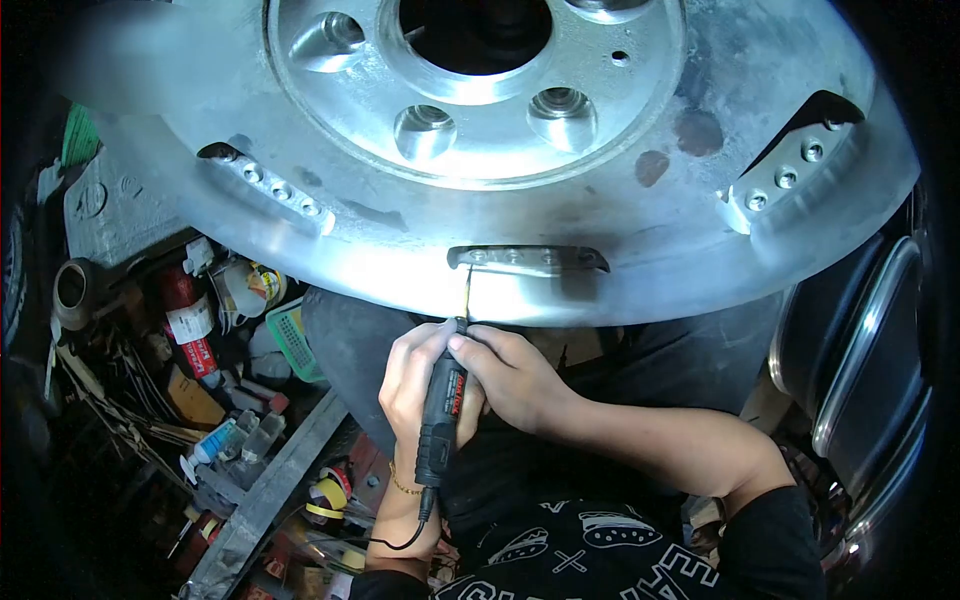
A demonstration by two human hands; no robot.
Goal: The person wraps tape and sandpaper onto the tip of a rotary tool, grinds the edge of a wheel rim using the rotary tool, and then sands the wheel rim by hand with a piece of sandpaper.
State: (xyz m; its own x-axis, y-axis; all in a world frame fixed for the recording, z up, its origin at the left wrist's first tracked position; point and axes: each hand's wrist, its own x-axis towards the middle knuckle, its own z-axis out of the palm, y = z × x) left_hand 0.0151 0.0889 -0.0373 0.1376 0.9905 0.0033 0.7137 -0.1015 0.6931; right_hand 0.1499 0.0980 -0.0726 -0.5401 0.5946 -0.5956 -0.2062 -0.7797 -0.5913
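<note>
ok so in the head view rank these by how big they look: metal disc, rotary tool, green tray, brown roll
1. Metal disc, by far, though the frame cuts it off
2. Rotary tool
3. Green tray and brown roll, unranked: they look close in size

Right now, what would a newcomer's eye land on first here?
The big shiny metal disc spanning the top. Below it, the left hand and right hand hold a corded power tool, its thin bit at the disc's lower slot. Clutter sits at left, around a green basket.
</note>
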